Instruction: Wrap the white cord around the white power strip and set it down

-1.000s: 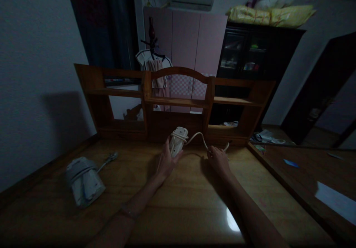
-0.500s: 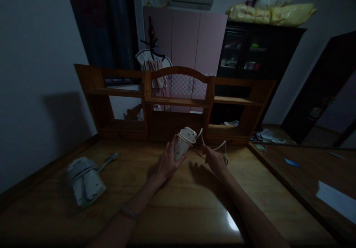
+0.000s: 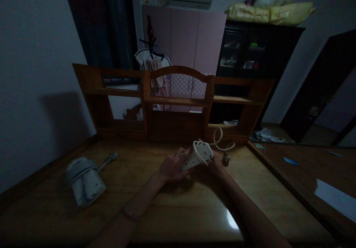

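My left hand (image 3: 174, 166) is closed round the lower part of a white power strip (image 3: 194, 161), tilted above the desk. Loops of its pale power cord (image 3: 198, 151) go round the strip's far end. My right hand (image 3: 218, 165) is up against that end, closed on the cord, though its fingertips are hidden behind the strip. A loose stretch of cord arcs up and to the right, with the plug (image 3: 226, 159) hanging beside my right hand. A second white power strip (image 3: 88, 188), its cord wound round it, lies on the desk at left.
The wooden desk (image 3: 155, 211) has a low shelf unit (image 3: 178, 101) along its back edge. The second strip's plug (image 3: 112, 156) points toward the shelf. At right, beyond a raised edge, are white paper (image 3: 335, 199) and a small blue item (image 3: 290, 161). A wall stands at left.
The power strip has moved right and lower, and its end now turns toward my right hand. My right hand has met it with the cord. The loose cord has swung into a loop.
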A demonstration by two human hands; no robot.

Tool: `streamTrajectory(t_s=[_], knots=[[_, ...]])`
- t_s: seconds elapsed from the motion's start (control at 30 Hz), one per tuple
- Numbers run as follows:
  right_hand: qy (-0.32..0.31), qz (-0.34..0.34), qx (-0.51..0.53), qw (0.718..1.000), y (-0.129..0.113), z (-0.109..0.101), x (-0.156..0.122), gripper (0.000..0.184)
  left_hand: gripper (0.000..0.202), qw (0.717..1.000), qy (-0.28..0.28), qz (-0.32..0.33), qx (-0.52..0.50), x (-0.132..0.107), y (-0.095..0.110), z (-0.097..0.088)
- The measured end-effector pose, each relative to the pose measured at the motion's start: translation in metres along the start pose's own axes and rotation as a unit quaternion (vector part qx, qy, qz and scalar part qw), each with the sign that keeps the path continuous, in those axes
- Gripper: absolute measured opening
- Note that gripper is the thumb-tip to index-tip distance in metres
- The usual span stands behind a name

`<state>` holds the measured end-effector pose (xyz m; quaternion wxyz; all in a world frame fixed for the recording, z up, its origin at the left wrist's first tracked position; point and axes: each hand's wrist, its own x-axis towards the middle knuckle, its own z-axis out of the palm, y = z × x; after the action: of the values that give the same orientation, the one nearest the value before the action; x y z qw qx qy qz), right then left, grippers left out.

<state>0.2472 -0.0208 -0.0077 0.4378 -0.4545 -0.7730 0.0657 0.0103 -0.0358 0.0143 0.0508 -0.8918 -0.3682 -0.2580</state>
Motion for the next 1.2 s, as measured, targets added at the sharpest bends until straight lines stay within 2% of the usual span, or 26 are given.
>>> streamTrajectory(t_s=[0.1,0.27,0.4,0.5,0.67,0.83,0.93,1.07,1.2], knots=[[0.007,-0.002,0.061,0.998,-0.010,-0.006,0.005,0.049,0.078,1.000,-0.006,0.010,0.002,0.001,0.001,-0.001],[0.027,0.016,0.037,0.999,-0.010,-0.008,0.008,0.061,0.081,1.000,-0.003,-0.011,0.014,0.002,0.002,-0.003],[0.060,-0.004,0.035,0.998,0.000,-0.005,0.006,0.050,0.082,0.998,0.006,-0.052,0.021,0.002,0.002,-0.003],[0.077,0.012,0.047,0.996,0.001,-0.003,0.002,0.043,0.084,0.996,0.013,-0.085,0.028,0.002,0.001,-0.002],[0.048,0.011,0.096,0.994,-0.005,-0.003,-0.002,0.039,0.084,0.993,0.029,-0.114,0.020,0.002,0.000,-0.001],[0.034,0.019,0.147,0.988,-0.014,-0.005,0.001,0.033,0.079,0.984,0.056,-0.168,-0.001,0.004,0.001,-0.001],[0.005,0.070,0.234,0.970,-0.025,-0.002,0.003,0.035,0.078,0.977,0.063,-0.200,-0.023,0.005,0.000,-0.001],[0.000,0.140,0.367,0.920,-0.035,0.006,0.005,0.040,0.079,0.971,0.059,-0.230,-0.043,0.006,-0.002,0.001],[-0.007,0.165,0.415,0.895,-0.036,0.009,0.008,0.040,0.081,0.969,0.062,-0.233,-0.054,0.005,-0.005,0.004]])
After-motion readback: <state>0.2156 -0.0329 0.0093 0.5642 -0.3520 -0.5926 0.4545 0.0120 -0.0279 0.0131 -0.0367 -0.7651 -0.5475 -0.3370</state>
